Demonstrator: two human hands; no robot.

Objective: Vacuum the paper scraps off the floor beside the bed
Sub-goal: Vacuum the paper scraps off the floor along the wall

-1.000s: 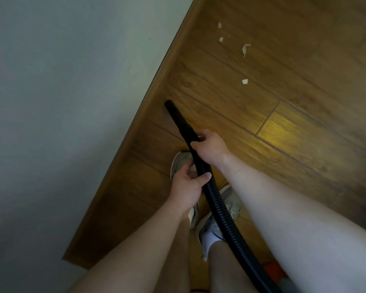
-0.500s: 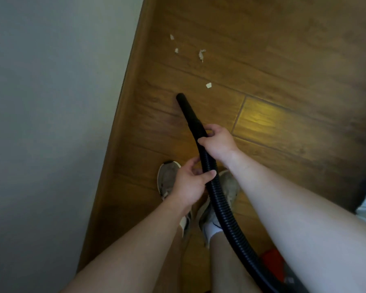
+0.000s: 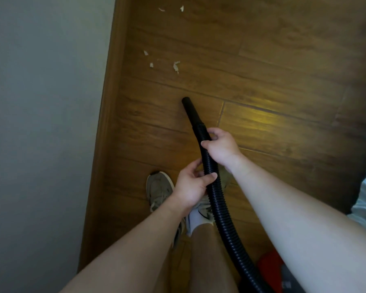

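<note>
Wood plank floor (image 3: 283, 70); grey wall (image 3: 40, 102) along left edge; five white scraps (image 3: 176, 66) near wall edge, three just beyond nozzle (image 3: 188, 106), two farther; one black ribbed hose (image 3: 218, 204), smooth nozzle mid-floor, apart from scraps; right hand (image 3: 220, 144) grasps hose behind nozzle, left hand (image 3: 191, 183) grasps it lower; two shoes (image 3: 159, 187).

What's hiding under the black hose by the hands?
Under the hose are a grey shoe, a white sock and wooden floor. Hose and left hand cover most of that shoe.

Both hands, left hand (image 3: 189, 185) and right hand (image 3: 221, 146), grip hose (image 3: 217, 199); scraps (image 3: 175, 66) beyond nozzle (image 3: 190, 109).
</note>
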